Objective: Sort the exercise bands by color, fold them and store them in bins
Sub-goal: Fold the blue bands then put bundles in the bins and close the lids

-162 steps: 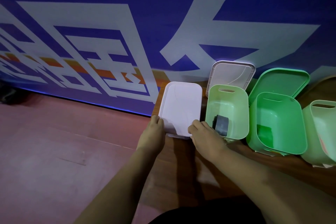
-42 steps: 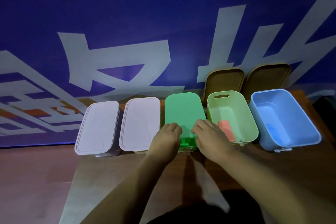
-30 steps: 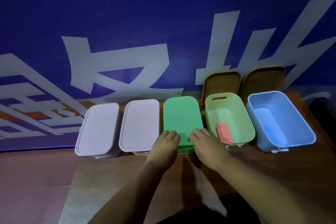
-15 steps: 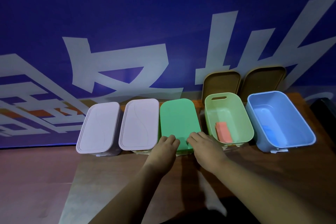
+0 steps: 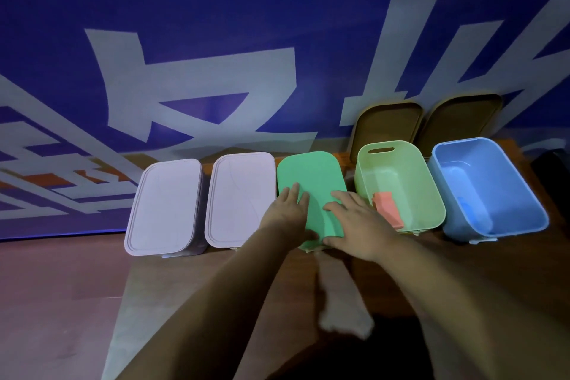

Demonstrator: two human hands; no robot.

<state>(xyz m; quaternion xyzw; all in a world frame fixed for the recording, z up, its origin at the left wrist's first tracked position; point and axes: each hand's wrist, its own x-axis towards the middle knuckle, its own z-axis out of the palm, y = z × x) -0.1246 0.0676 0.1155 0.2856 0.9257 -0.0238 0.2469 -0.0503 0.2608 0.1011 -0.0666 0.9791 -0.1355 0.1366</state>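
Left hand (image 5: 290,210) and right hand (image 5: 354,219), fingers straight, press flat on green lid (image 5: 311,173), likely seating it on its bin; open light-green bin (image 5: 391,163) just right holds pink band (image 5: 385,205).

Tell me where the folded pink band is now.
In the head view, right of centre, the pink band lies at the near left of the open light green bin, which stands between the green-lidded bin and the blue bin.

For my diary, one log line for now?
left hand, right hand: flat on green plastic lid | light green plastic bin: open, holds folded pink band | blue plastic bin: open
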